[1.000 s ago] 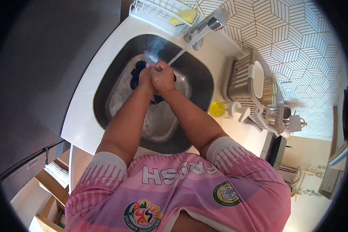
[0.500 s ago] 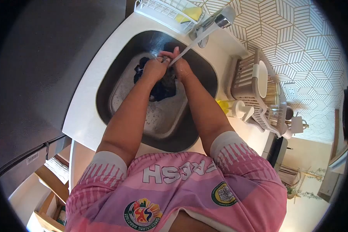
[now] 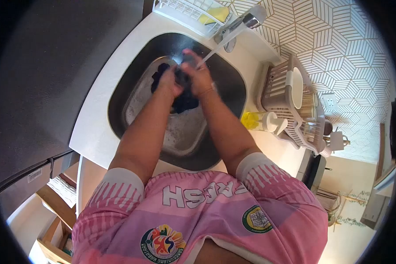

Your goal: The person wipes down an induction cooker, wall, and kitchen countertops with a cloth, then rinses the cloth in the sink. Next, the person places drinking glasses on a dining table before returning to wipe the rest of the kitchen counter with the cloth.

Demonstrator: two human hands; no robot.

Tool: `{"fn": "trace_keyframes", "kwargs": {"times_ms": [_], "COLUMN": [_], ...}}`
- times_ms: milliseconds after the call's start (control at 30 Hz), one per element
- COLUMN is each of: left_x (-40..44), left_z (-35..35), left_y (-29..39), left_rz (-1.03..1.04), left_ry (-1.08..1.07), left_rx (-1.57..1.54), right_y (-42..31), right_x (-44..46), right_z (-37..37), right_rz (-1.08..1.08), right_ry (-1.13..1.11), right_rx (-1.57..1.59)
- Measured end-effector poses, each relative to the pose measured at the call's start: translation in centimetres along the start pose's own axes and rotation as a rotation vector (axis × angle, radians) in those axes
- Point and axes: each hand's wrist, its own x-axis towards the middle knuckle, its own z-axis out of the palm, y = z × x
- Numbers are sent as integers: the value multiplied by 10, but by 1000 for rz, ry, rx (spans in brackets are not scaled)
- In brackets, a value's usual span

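Observation:
Dark navy wet cloth (image 3: 187, 104) lies bunched in a soapy metal basin (image 3: 180, 145) set inside the dark sink (image 3: 119, 105). My left hand (image 3: 168, 83) grips a dark part of this cloth, its fingers blurred by motion. Close on the other side, my right hand (image 3: 199, 78) has its fingers and thumb around another dark fold, also smeared. A running faucet (image 3: 254, 18) sends a stream of water (image 3: 222, 45) down onto or just beside my right hand.
A white wire rack (image 3: 187, 15) with a yellow sponge (image 3: 218, 15) stands behind the sink. On the right are a bottle with yellow liquid (image 3: 251, 120) and a dish rack (image 3: 277, 83). A dark appliance surface (image 3: 53, 79) borders the left side.
My hands, close together under the water before, have moved slightly apart. My right hand has turned, and the dark cloth now shows between the hands.

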Motion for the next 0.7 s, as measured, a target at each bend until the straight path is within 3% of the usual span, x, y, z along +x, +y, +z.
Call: {"fn": "trace_keyframes", "kwargs": {"times_ms": [33,67,133,167,233,267,333,367,433,500,567,600,633,700], "left_x": [7,11,12,10,0,-14,-32,-36,-44,-38,-18,-11,-5,-7], "left_z": [-8,-17,-25,-23,-4,21,51,56,60,49,31,21,11,15], "left_y": [-6,-7,-8,-7,-10,-10,-8,-6,-5,1,4,2,-2,-3], "left_rz": [-123,-132,-98,-78,-79,-102,-137,-133,-69,-39,11,26,37,31], "left_ry": [59,19,-74,-90,-26,53,148,137,248,232,187,168,153,145], "left_rx": [73,108,140,163,227,274,335,343,409,408,409,410,414,428], "right_y": [4,11,18,15,6,6,6,11,22,3,-5,6,14,23], "right_x": [-8,-21,-43,-39,-17,3,51,53,44,9,-20,-18,-10,20], "right_z": [13,24,39,37,29,23,-1,0,7,29,45,40,30,0], "right_rz": [-231,-231,-446,-443,-202,-293,19,7,-278,-208,5,-78,-65,61], "right_ry": [-32,-35,-122,-124,63,154,118,124,275,261,85,225,230,271], "right_rx": [-380,-383,-466,-467,-924,-915,-774,-771,-907,-870,-593,-615,-615,-834]}}
